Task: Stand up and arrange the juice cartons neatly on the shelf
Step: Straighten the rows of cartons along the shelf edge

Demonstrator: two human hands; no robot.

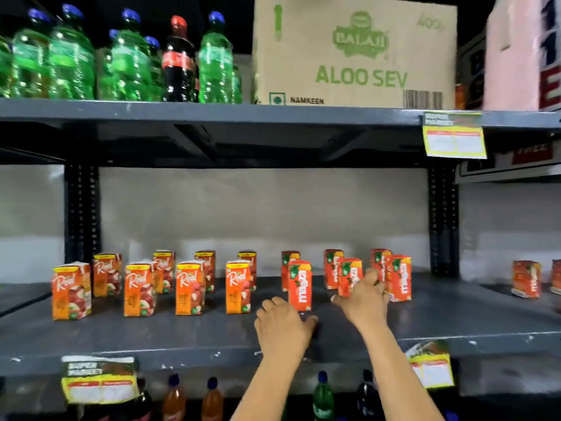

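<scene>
We face a dark grey metal shelf [182, 335] in a shop, with a pale wall behind it. On it the juice cartons [188, 288] all stand upright in two loose rows: orange ones marked "Real" on the left, redder ones turned side-on toward the right. Two more red cartons [526, 282] stand well apart on the neighbouring bay, the farther one cut off by the frame edge.

Our left hand [282, 326] rests palm down on the shelf, fingers loosely curled, just below the front red carton [299, 285]; its fingertips come near the carton's base, but we cannot tell whether they touch it. Our right hand [362, 299] reaches in among the red cartons, fingers bent against one of them [349, 276], seemingly gripping its lower half, though the hand hides the contact and the carton's bottom.

Above, green soda bottles [69, 59] and one dark cola bottle [179, 60] stand beside a cardboard box [355, 53] printed "ALOO SEV". Yellow price tags [453, 135] hang on the shelf edges, their print too blurred to read. Below, only the caps and necks of more bottles [212, 402] show.
</scene>
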